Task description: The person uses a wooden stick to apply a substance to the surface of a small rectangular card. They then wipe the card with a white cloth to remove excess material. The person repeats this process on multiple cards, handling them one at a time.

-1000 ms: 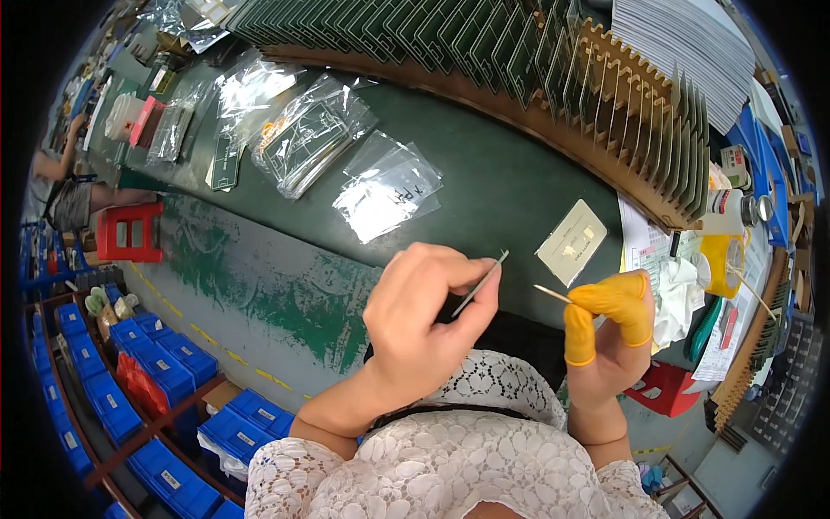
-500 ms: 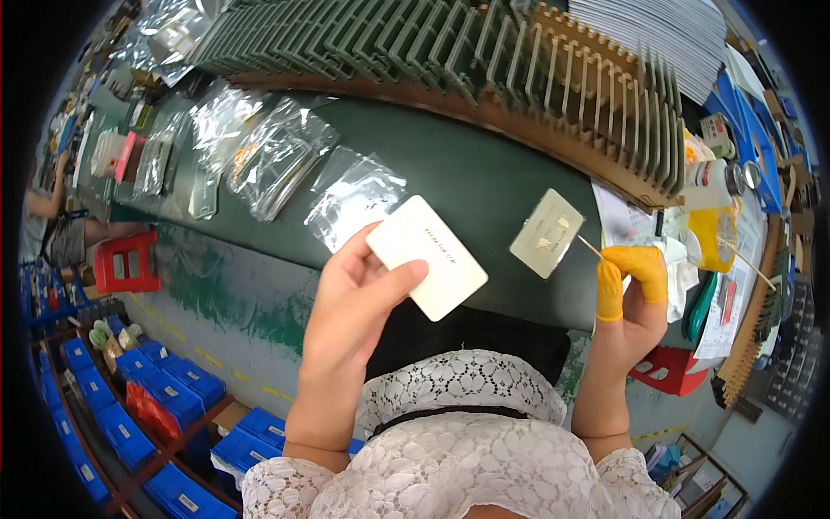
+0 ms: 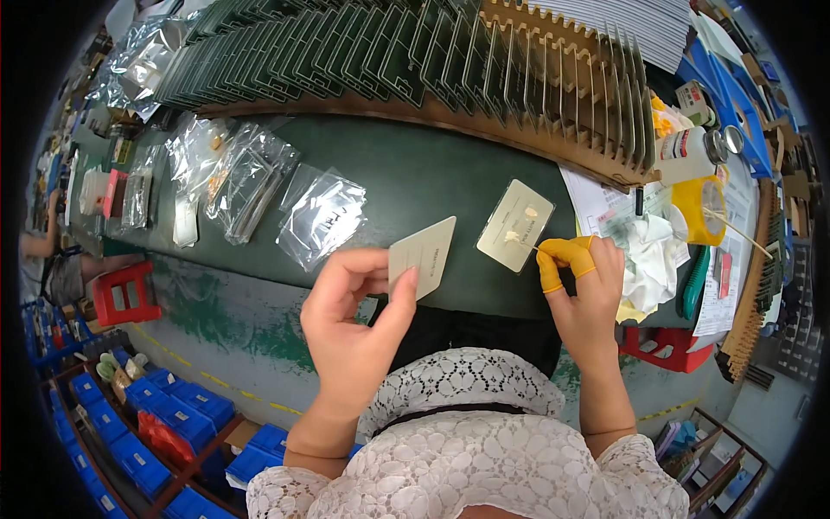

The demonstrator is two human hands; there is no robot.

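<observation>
Between the thumb and fingers of my left hand (image 3: 350,324) is a thin pale card-like plate (image 3: 428,259) with rounded corners and small dark print. It is held tilted above the near edge of the table. My right hand (image 3: 588,298), with yellow finger cots on some fingers, pinches a thin wooden stick (image 3: 530,246). The stick's tip reaches over a second pale plate (image 3: 506,240), which lies on the dark green table (image 3: 389,164) and carries glossy cream patches. Whether the tip touches that plate, I cannot tell.
Brown slotted racks (image 3: 450,112) full of upright dark plates span the back. Clear plastic bags (image 3: 322,216) lie at left. To the right are a white bottle (image 3: 687,156), a yellow container (image 3: 699,212), crumpled white tissue (image 3: 653,259) and a green-handled tool (image 3: 694,284).
The plate in my left hand has turned from facing up to a steeper tilt. My right hand has brought the stick further over the lying plate. The whole view has shifted slightly.
</observation>
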